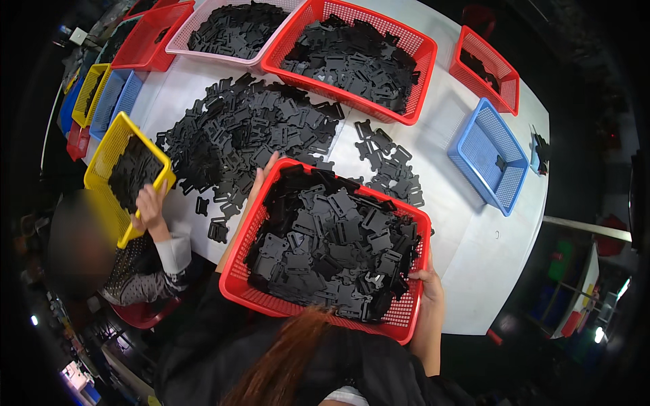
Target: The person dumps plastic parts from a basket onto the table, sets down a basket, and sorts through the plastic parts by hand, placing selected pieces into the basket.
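A red plastic basket (238,276) heaped with flat black plastic parts (332,237) is held close in front of me, over the table's near edge. My left hand (261,181) grips its far left side, with the fingertips showing beyond the rim. On the right side wall, my right hand (428,289) holds the basket, its thumb at the rim and the other fingers mostly hidden. Just beyond the basket, a broad pile of the same black parts (250,128) lies loose on the white table (467,250). A smaller scatter of black parts (393,166) lies right of that pile.
On the left, a co-worker's hand (152,211) holds a tilted yellow basket (101,162) of black parts. A pink basket (177,46) and another red basket (338,88), both full, stand at the back. To the right are a blue basket (484,152) and a small red one (497,57).
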Motion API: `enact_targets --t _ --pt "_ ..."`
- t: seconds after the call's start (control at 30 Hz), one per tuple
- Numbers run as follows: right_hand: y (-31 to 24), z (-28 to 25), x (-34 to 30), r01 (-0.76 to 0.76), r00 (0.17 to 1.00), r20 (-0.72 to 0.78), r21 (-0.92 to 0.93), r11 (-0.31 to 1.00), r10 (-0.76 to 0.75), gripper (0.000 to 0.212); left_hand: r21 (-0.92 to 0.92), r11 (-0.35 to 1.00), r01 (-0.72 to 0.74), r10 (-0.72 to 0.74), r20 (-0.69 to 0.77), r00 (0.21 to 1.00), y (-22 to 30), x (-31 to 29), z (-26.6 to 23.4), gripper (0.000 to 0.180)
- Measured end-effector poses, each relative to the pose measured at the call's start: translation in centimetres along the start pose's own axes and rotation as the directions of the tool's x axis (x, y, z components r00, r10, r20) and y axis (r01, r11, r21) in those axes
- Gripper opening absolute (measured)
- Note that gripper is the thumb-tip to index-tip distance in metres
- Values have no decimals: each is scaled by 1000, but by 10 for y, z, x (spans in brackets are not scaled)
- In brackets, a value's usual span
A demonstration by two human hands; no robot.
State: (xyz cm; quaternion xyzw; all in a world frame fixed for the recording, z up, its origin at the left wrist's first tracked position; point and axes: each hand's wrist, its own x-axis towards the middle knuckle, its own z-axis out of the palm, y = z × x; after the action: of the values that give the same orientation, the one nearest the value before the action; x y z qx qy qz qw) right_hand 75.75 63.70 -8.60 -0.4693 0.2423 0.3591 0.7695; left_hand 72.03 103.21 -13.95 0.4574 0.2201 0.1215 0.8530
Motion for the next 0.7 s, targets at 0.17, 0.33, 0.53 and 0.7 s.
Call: enact_targets --t 0.17,0.33,0.53,0.7 --pt "5 -45 6 24 980 196 -47 999 -14 68 -98 995 23 -16 76 997 10 -3 5 56" --pt "19 -9 87 408 913 -13 64 911 -408 65 -124 990 73 -61 98 993 14 -10 -1 46" --pt "10 -26 117 415 907 -29 -127 901 -421 56 -138 977 163 -144 140 980 -17 12 -33 40" --pt "14 -41 138 352 934 -62 11 936 -351 49 -112 988 110 -103 66 993 -18 19 -31 37"
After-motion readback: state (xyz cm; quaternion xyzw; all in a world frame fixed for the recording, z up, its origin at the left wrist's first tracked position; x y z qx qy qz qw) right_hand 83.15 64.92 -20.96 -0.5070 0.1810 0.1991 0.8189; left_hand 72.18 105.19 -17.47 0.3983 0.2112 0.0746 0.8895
